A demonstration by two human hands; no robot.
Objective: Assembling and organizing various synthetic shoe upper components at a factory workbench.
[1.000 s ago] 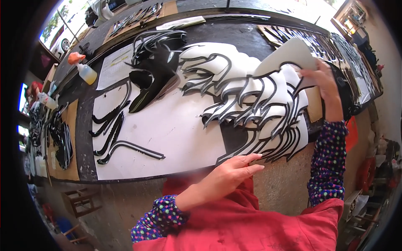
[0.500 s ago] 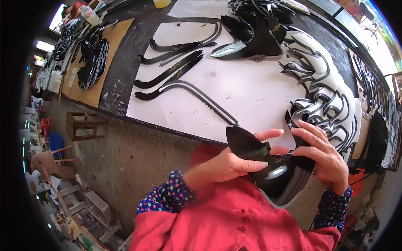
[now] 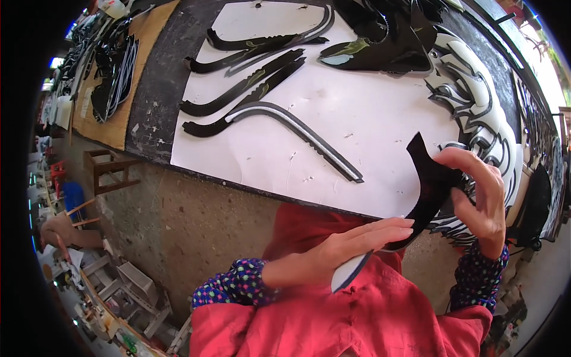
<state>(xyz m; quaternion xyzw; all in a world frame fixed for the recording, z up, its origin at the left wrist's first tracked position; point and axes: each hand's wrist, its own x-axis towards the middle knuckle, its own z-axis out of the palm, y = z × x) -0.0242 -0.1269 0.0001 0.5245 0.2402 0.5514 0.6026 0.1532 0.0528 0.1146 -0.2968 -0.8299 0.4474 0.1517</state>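
Head view, both hands, left (image 3: 333,253) and right (image 3: 479,199), gripping curved black piece (image 3: 429,190)

Two hands (image 3: 333,253) (image 3: 479,199); one held black piece (image 3: 431,187); one white sheet (image 3: 357,113).

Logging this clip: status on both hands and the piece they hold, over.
Left hand and right hand both gripping curved black piece, held off white sheet. Nothing between hands and piece.

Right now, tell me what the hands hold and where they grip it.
Both hold one curved black piece: right hand pinches its upper part, left hand supports its lower end.
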